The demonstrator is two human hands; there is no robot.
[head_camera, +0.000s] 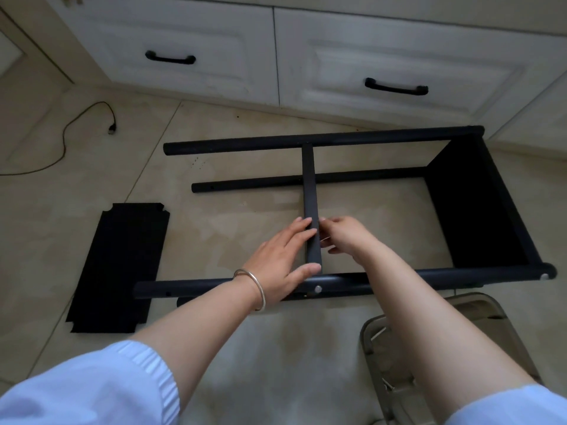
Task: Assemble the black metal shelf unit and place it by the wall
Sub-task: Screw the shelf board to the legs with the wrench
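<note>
Your left hand lies on the left side of the black crossbar, fingers straight along it and thumb tucked under its near end, touching rather than wrapping. Your right hand sits just beside the bar on its right, fingers curled in toward it; whether they pinch the bar or some small part you cannot tell.

The floor is beige tile, and white cabinet drawers with black handles run along its far edge. The black metal shelf unit lies on its side on the tile in front of those drawers. Four round posts run left to right: the far upper post, a lower far post, and the near post under your wrists with another just below it. One dark shelf panel is fitted at the right end, standing on edge between the posts. The crossbar spans from the far upper post to the near one.

A loose black shelf panel lies flat on the tile, left of the frame and apart from it. A clear plastic stool stands under your right forearm. A thin cable trails across the tile at far left. A metal bangle circles your left wrist, and a silver bolt head shows on the near post just below the crossbar.
</note>
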